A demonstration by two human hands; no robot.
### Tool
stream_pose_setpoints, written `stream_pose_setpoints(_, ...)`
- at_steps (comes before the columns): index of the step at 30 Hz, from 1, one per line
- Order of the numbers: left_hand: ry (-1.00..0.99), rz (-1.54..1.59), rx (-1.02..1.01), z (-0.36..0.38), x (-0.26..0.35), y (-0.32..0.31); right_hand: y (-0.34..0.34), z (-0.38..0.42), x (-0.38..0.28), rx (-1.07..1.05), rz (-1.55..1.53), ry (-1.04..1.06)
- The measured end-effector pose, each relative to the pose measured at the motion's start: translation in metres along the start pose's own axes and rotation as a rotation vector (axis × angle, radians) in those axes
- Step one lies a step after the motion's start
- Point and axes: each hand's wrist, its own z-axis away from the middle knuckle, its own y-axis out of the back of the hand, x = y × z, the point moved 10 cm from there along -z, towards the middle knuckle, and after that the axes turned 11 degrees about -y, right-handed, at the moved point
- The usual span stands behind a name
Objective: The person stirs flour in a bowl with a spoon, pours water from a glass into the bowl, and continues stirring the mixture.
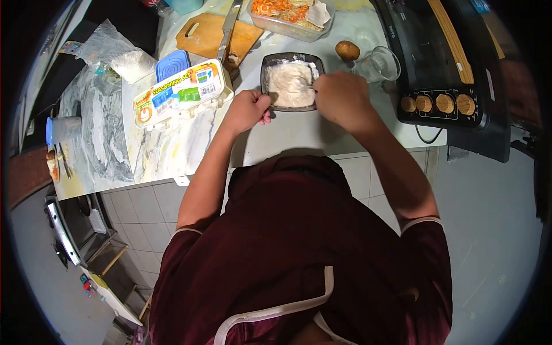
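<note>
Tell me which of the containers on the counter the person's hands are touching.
The dark square dish of white floury food: the left hand grips its near-left corner, the right hand its right side. The clear tub of orange shreds lies farther away, untouched.

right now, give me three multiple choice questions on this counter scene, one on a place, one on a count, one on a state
1. Where is the potato?
A. behind the dark tray, beside the glass
B. on the cutting board
C. inside the seasoning box

2. How many round knobs show on the oven's front?
A. two
B. four
C. six

3. What is the left hand doing?
A. lying flat and open
B. closed at the tray's near left edge
C. holding the knife

Answers: 1 A, the potato sits between tray and glass. 2 B, four knobs in a row. 3 B, curled fingers meet the tray rim.
</note>
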Motion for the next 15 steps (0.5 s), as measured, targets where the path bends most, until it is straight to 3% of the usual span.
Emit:
stream_pose_setpoints(6, -0.009, -0.013, -0.035, 0.001, 0.001, -0.004, 0.031, 0.004, -0.012, 0.147, -0.043, 0.085)
stream_pose_setpoints(11, -0.008, 0.026, 0.010, -0.001, -0.002, 0.000, -0.015, -0.007, 0.000, 0.069, -0.053, 0.035)
stream_pose_setpoints(15, -0.008, 0.032, -0.001, 0.002, 0.000, -0.005, 0.011, 0.005, 0.005, 0.031, 0.026, 0.034)
